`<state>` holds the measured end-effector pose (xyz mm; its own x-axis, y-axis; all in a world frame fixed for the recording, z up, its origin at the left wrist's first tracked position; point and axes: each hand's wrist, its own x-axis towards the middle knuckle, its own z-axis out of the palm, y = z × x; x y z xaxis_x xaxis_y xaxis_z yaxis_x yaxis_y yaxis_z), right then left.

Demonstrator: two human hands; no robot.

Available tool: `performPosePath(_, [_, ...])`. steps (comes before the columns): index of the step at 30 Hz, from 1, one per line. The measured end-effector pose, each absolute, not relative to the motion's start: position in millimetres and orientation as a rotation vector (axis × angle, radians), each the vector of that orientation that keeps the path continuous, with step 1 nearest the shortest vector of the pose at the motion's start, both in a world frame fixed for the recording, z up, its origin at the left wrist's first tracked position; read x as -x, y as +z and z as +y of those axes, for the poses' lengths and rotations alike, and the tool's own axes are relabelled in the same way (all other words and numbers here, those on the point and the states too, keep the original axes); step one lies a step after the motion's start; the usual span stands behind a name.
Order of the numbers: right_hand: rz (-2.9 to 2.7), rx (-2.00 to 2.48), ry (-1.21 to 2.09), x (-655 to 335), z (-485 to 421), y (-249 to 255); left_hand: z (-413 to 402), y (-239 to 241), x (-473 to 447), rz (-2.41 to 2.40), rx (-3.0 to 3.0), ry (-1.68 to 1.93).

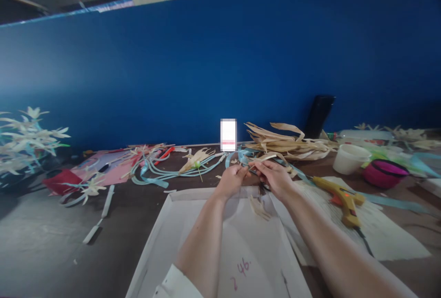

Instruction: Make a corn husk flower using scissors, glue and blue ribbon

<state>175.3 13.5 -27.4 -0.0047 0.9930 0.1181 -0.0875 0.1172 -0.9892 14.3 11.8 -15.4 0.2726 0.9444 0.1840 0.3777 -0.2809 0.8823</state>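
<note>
Above the far edge of a shallow white box lid [203, 243], my two hands come close together. My left hand [233, 180] has its fingers pinched, but what lies in them is too small to make out. The fingers of my right hand [277, 177] are closed on a pale strip of dried husk [267, 157], which shows above the fingertips. Inside the lid, below the hands, lies a loose piece of torn husk [259, 209]. Behind my right hand is a heap of dried husks [292, 144]. Light blue ribbon [243, 154] lies just beyond the fingers.
To the right, a yellow glue gun [339, 197] rests on a paper sheet [392, 238], near a white cup [351, 159] and a magenta pouch [385, 174]. Coiled light blue stems [155, 174] and a husk flower [93, 187] lie left. A blue wall [206, 68] stands behind.
</note>
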Motion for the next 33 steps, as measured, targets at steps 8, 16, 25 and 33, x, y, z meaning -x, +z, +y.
performPosePath(8, [-1.145, 0.954, 1.354, -171, 9, -23, 9, -15, -18, 1.125, -1.646, 0.845])
performPosePath(16, [-1.113, 0.958, 1.337, -171, 7, -20, 8, -14, -18, 1.078, -1.610, 0.875])
performPosePath(25, [-1.016, 0.948, 1.367, -173, 5, -14, 7, -13, -18, 0.899, -1.470, 0.924])
performPosePath(33, [-1.029, 0.902, 1.338, -175, 4, -14, 5, -10, -16, 1.069, -1.519, 0.982])
